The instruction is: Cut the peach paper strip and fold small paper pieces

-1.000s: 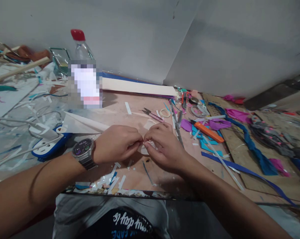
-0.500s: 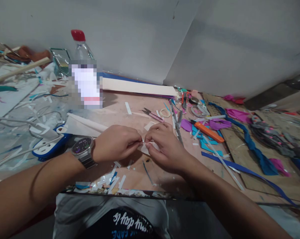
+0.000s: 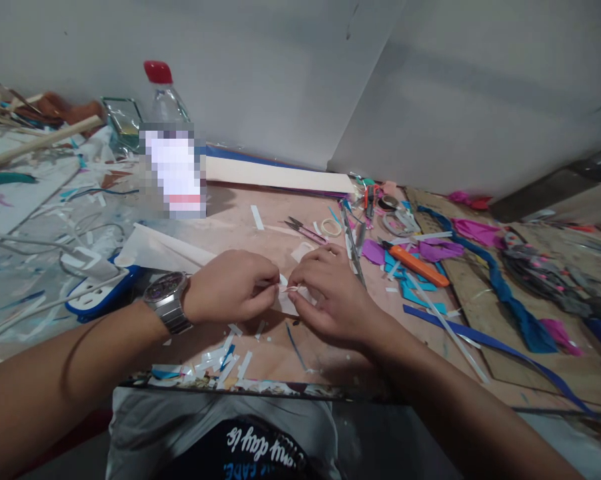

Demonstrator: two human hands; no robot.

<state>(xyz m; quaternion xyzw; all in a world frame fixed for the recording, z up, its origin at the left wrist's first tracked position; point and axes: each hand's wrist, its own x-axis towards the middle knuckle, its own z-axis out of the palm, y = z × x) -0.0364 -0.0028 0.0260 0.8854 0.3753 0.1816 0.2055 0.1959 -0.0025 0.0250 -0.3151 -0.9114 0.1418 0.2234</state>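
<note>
Both hands pinching white paper scrap (image 3: 289, 299) — bottle (image 3: 168, 143), orange cutter (image 3: 418, 265) nearby

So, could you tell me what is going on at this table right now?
A person sits at a cluttered work table, pinching a small white paper piece between the fingertips of both hands. The left hand, with a wristwatch, and the right hand meet over it, close to the near edge. Paper scraps lie below the hands. An orange cutter, small scissors and a bottle sit untouched farther back.
</note>
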